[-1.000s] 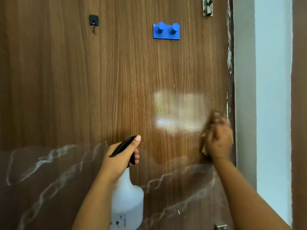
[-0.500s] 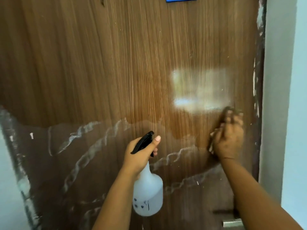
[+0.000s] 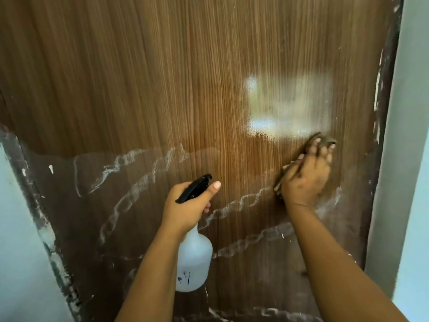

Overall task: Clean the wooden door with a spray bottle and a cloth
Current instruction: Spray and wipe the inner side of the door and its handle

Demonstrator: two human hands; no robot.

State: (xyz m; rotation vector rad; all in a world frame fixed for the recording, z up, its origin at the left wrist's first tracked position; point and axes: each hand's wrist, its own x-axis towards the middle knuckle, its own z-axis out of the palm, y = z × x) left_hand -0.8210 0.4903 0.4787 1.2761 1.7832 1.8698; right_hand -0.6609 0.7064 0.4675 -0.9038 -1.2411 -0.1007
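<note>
The wooden door (image 3: 162, 89) fills the view, brown with vertical grain and a wet glare patch at upper right. Its lower half is darker, crossed by white streaky residue lines. My left hand (image 3: 188, 205) grips the black trigger head of a white translucent spray bottle (image 3: 193, 263), which hangs below the hand in front of the door. My right hand (image 3: 306, 177) presses a brownish cloth (image 3: 325, 139) flat against the door near its right edge, just under the glare patch. Most of the cloth is hidden beneath the hand.
A pale wall (image 3: 413, 135) borders the door on the right, past a chipped, paint-flecked dark door edge (image 3: 383, 112). Another pale wall (image 3: 21, 252) and a scuffed door edge sit at lower left. White residue bands run along the door's bottom.
The view has dropped, so the blue hook rack and black hook have left the top of the frame. My right hand with the cloth has slid down the door. The bottle stays held.
</note>
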